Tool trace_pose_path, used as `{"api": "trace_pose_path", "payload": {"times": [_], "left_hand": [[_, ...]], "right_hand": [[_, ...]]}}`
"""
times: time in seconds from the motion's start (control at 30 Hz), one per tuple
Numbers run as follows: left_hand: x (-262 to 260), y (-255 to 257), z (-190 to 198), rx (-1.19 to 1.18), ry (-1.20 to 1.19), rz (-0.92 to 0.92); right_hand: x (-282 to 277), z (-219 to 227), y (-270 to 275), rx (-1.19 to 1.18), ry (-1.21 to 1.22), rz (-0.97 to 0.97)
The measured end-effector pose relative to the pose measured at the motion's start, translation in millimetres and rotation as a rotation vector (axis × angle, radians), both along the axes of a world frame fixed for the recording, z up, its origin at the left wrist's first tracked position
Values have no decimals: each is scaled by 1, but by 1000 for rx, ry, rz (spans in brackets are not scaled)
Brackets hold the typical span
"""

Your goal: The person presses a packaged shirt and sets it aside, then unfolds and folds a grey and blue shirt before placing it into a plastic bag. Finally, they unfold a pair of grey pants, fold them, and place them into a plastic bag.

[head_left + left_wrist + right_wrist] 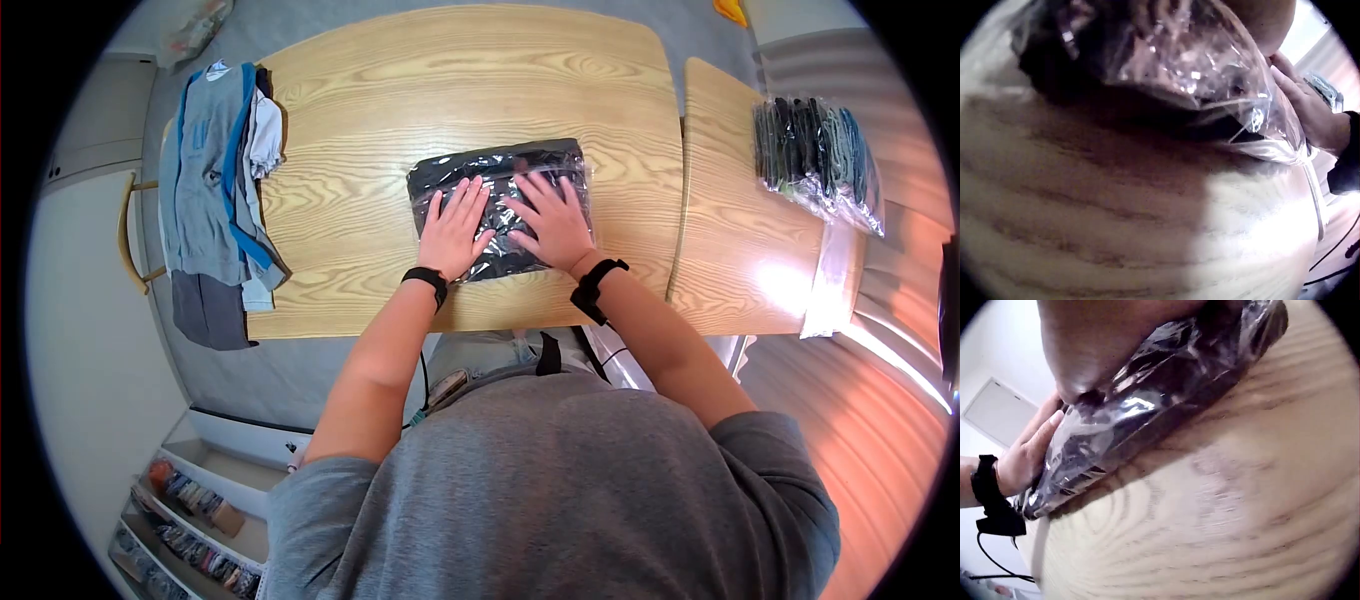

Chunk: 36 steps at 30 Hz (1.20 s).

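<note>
A folded dark garment in a clear plastic bag (500, 160) lies flat on the wooden table in the head view. My left hand (455, 232) rests flat on the left part of the bag, its fingers straight and pointing away from me. On the right part, my right hand (550, 222) presses down with spread, straight fingers. Both wrist views show the crinkled, shiny plastic bag (1141, 406) from the side, low on the wood grain. Its clear edge (1272, 150) sticks out past the dark cloth in the left wrist view.
Grey and blue garments (210, 180) are draped over the left end of the table (380, 90). A smaller side table (740, 230) adjoins on the right, with a bag of several folded garments (815, 150) and a flat plastic bag (832, 280). Shelves with packed items (200, 510) stand at lower left.
</note>
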<state>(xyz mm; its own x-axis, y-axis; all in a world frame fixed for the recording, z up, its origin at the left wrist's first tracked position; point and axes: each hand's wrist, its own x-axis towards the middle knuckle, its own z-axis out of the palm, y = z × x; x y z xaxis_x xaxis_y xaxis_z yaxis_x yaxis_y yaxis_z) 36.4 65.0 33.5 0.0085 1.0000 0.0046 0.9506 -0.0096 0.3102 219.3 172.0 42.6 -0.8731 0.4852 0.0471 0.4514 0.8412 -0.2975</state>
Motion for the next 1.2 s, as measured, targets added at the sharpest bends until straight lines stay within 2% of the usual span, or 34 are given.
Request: {"api": "trace_pose_path", "payload": {"times": [0.07,0.13,0.27,0.6,0.9,1.07,1.2], "left_hand": [[4,1,11,24,123,-4],[11,6,9,116,262,-96],[3,13,5,14,178,-79],[0,19,-1,-111,99,-71],[-2,20,-5,-112,40,-77],[-1,19,-4,-114,107,-73],[-2,18,-1,-38,37,-85]], "right_hand": [[3,6,4,42,10,-33],[2,6,11,69,-17,-25],[4,5,24,74,-9,50],[-1,-4,26,15,-91,26],[-4,-6,27,5,-111,29],[-3,-8,25,23,-74,23],[-2,-1,24,25,-36,19]]}}
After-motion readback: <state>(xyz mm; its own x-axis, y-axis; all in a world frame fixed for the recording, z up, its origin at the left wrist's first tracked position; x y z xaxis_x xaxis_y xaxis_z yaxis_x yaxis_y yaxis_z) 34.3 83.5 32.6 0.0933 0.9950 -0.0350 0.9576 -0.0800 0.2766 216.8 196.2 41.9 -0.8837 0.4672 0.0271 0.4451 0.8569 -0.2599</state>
